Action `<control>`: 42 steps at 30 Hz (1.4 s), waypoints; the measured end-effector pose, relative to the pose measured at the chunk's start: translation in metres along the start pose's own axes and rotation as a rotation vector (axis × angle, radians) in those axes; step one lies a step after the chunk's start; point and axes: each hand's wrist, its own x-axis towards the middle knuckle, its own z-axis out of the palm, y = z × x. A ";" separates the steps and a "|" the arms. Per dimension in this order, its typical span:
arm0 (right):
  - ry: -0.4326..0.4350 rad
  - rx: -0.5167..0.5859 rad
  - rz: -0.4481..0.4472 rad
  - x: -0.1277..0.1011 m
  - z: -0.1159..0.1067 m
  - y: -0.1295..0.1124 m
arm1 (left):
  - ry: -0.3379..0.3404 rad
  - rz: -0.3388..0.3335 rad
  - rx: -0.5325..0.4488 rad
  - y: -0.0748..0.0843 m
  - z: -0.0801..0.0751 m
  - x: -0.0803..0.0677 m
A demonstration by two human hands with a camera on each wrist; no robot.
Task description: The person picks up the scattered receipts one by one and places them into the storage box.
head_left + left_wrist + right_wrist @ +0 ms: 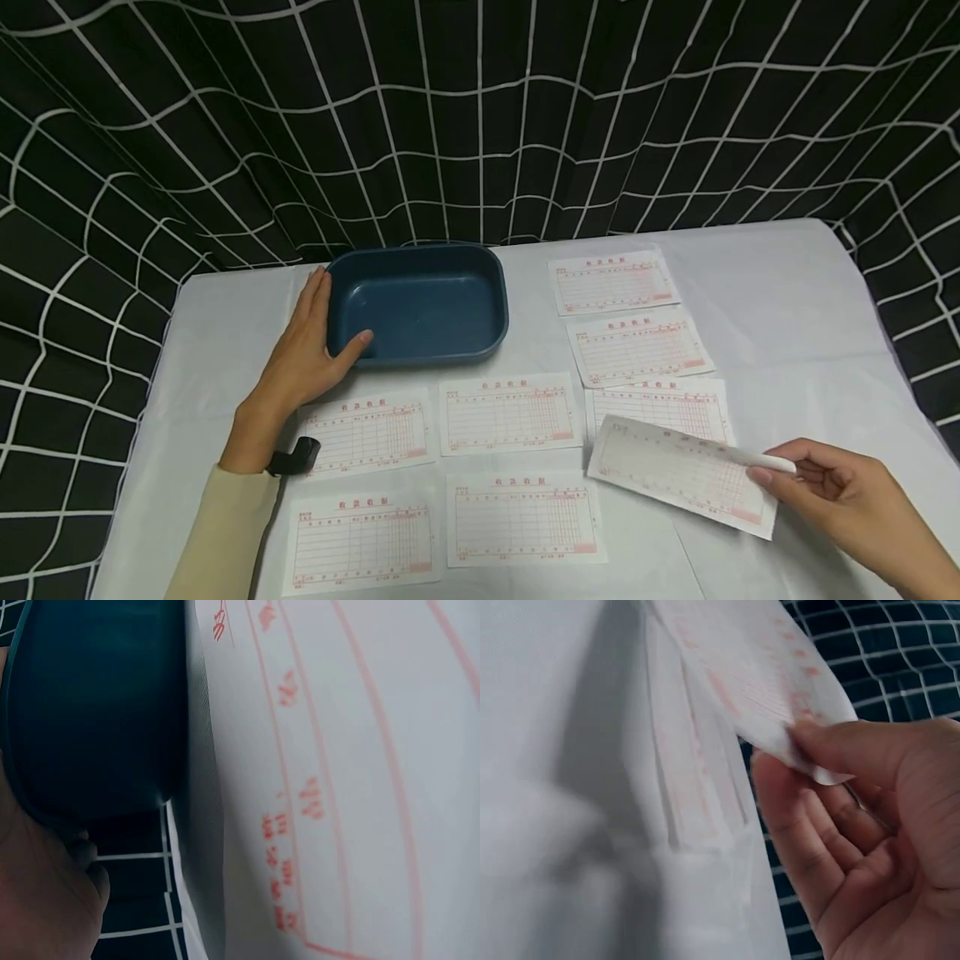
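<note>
My left hand point(303, 342) rests against the left end of a dark blue plastic basin point(420, 362). Its fingers lie straight along the outer wall, and the thumb reaches over the near rim. From the left wrist the basin wall point(97, 705) rises beside that hand point(45, 892). My right hand point(847, 492) pinches the right end of a printed receipt slip point(682, 483) between thumb and fingers. This slip is raised, tilted and curled at its edge, partly covering another receipt slip point(660, 400). Close up, the right hand point(870, 825) holds the slip's corner point(780, 697).
More red-printed slips lie flat: two at the upper right, one a receipt point(641, 346), and several left of the raised slip, including a receipt point(525, 521). A white cloth point(810, 333) covers the table. Black-and-white grid fabric point(480, 125) hangs behind and at both sides.
</note>
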 end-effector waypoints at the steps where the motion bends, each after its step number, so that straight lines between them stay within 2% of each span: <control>1: 0.007 0.027 -0.013 0.004 0.000 -0.003 | 0.002 0.000 -0.002 0.000 0.000 0.000; 6: 0.030 0.103 -0.056 0.024 0.003 -0.023 | 0.004 0.008 -0.010 -0.002 0.000 0.001; 17: 0.078 0.211 -0.155 0.078 0.017 -0.085 | -0.002 0.014 -0.016 -0.002 0.000 0.001; 27: -0.018 0.452 -0.165 0.137 0.032 -0.133 | 0.002 0.017 -0.031 -0.003 0.000 0.000; 30: -0.043 0.471 -0.162 0.153 0.036 -0.144 | 0.001 0.018 -0.037 -0.004 0.001 0.000; 37: -0.099 0.419 -0.168 0.179 0.047 -0.169 | 0.003 0.017 -0.029 -0.002 0.001 -0.001; 42: -0.108 0.391 -0.179 0.194 0.063 -0.187 | 0.009 0.021 -0.031 0.000 -0.002 0.001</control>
